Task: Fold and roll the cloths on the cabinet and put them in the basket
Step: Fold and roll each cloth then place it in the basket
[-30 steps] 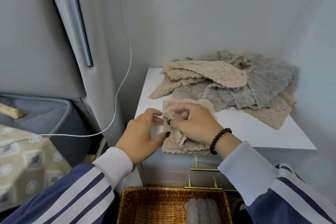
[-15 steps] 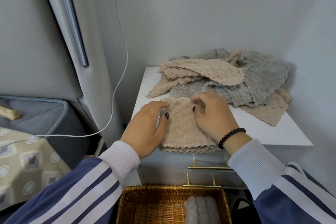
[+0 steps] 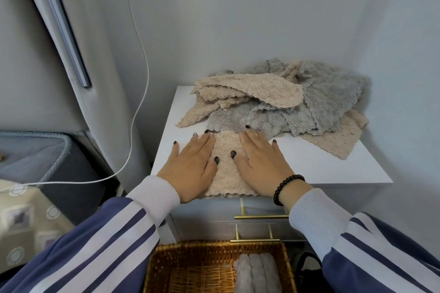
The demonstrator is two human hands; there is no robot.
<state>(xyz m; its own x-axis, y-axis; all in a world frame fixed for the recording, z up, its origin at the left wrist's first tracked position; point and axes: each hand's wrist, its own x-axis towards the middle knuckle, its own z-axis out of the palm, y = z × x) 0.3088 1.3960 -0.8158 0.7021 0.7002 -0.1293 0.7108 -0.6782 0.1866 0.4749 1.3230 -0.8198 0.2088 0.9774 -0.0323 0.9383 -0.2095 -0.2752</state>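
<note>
Both hands have flattened since a second ago: I see my left hand (image 3: 190, 169) and right hand (image 3: 262, 169) pressing, fingers straight, on the folded beige cloth (image 3: 226, 169), its long axis running from the cabinet's (image 3: 333, 169) front edge toward the cloth pile (image 3: 297, 107).

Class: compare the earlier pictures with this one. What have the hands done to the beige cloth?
Both hands, left hand and right hand, stopped pinching the folded beige fleece cloth and now press it flat with straight fingers. The heap of grey and beige cloths stayed put.
</note>
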